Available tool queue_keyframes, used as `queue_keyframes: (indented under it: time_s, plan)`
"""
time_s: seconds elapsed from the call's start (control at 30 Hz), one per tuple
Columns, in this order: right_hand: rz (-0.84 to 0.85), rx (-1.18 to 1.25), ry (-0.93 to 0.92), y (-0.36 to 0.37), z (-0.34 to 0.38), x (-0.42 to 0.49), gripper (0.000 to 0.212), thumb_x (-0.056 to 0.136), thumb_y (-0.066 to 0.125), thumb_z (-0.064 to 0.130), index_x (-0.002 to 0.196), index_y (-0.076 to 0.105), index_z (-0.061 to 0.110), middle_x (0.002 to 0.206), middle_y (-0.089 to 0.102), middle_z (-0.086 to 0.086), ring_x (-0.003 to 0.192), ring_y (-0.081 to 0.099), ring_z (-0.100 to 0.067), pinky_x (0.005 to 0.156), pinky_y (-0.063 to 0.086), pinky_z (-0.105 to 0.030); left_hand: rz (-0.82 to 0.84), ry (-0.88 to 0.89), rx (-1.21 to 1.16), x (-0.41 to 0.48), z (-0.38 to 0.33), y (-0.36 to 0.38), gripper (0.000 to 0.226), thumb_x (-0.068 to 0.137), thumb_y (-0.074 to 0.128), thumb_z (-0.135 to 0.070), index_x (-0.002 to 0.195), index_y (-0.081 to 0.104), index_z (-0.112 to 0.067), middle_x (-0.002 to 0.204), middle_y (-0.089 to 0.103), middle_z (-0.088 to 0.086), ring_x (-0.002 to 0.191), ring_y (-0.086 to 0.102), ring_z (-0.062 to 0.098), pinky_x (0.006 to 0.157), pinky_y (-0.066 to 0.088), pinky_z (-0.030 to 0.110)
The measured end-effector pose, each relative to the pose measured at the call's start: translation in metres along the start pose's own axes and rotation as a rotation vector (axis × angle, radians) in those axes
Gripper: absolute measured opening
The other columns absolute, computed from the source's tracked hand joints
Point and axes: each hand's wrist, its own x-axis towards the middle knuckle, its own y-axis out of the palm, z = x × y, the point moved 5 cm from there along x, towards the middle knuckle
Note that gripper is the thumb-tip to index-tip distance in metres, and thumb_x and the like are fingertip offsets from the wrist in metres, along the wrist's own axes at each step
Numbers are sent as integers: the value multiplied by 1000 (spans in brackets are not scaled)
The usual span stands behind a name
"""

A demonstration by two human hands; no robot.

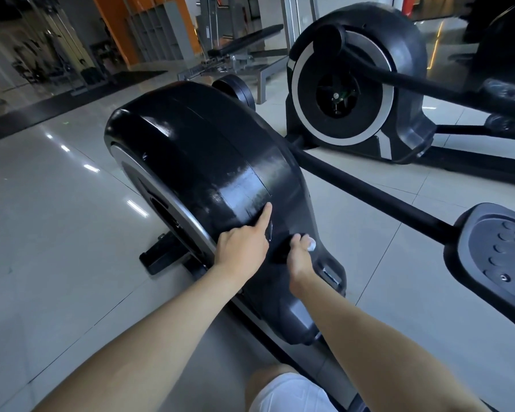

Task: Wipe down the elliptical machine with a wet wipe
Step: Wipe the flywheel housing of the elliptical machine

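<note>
On the elliptical machine's (197, 150) rear housing: one hand with a wipe, the other pointing.

The right hand (299, 257) has its grip curled tight round a balled-up wet wipe (311, 242), held low against the glossy black shell. The left hand (241, 245) holds nothing, its index finger (265, 214) straight and touching the shell just above. The machine stands on the tiled floor (57, 218) right before the person, with streaky, dull smears near the fingertip. A wad this small may well skip patches or leave fresh streaks, and it could slide on the slick curve.
</note>
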Motion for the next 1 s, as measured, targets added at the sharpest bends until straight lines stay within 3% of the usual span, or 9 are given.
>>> queue_keyframes:
  time_s: [0.03,0.07,0.1,0.2,0.33,0.47,0.57,0.7,1.0]
  plan:
    - [-5,2,27,1,-1,-2,33,105,30,39,131,43,24,118,19,15,97,32,-18,106,34,-35,-4,1,-18,-1,2,1,71,104,39,-29,162,-1,-37,95,73,6,88,68,34,73,41,35]
    - [-15,23,53,0,5,-7,42,105,31,35,146,36,25,139,13,11,141,17,-20,108,36,-36,-12,5,-50,-2,5,2,70,103,40,-29,162,3,-37,95,73,5,88,68,33,74,44,36]
    - [-58,-59,-11,-4,14,-11,46,106,33,30,151,28,31,148,37,-13,115,53,-33,104,40,-36,-20,14,-99,-4,7,3,68,103,41,-30,162,9,-38,95,73,2,89,68,32,76,47,36]
    - [-198,-18,-250,-15,56,-24,41,103,41,13,118,39,51,108,57,8,96,51,-15,89,43,-26,-73,34,-257,-17,20,5,59,101,47,-32,157,29,-39,89,71,-4,84,69,28,73,51,36]
    - [-277,71,-409,-25,115,-34,26,104,47,30,93,41,8,90,32,-7,80,31,-14,87,35,-28,-179,-49,-242,-28,53,0,72,101,51,-43,160,9,-41,71,66,-6,67,67,27,61,52,35]
    - [-115,110,-571,0,137,-41,31,104,40,38,86,50,14,81,39,8,76,36,-8,83,37,-20,-171,-53,-165,-30,62,-10,79,103,48,-50,161,-5,-41,63,51,-8,67,65,25,59,39,32]
    - [-64,27,-549,15,121,-48,48,100,40,54,141,55,33,141,55,16,132,47,0,115,31,-28,-165,-65,-137,-27,58,-11,77,103,47,-50,161,-4,-41,71,63,-3,76,68,27,63,39,33]
    - [-51,2,-461,17,68,-49,23,104,32,19,126,40,21,135,40,3,112,44,-14,106,42,-45,-162,-69,-141,-24,60,-6,76,103,46,-52,161,-2,-40,66,59,-5,71,67,27,60,39,33]
    - [39,65,-327,27,53,-59,46,104,29,11,150,26,17,146,35,2,121,33,-3,120,25,-25,-97,0,-266,-24,70,-1,75,104,48,-41,159,-2,-45,60,55,-6,50,55,22,58,48,36]
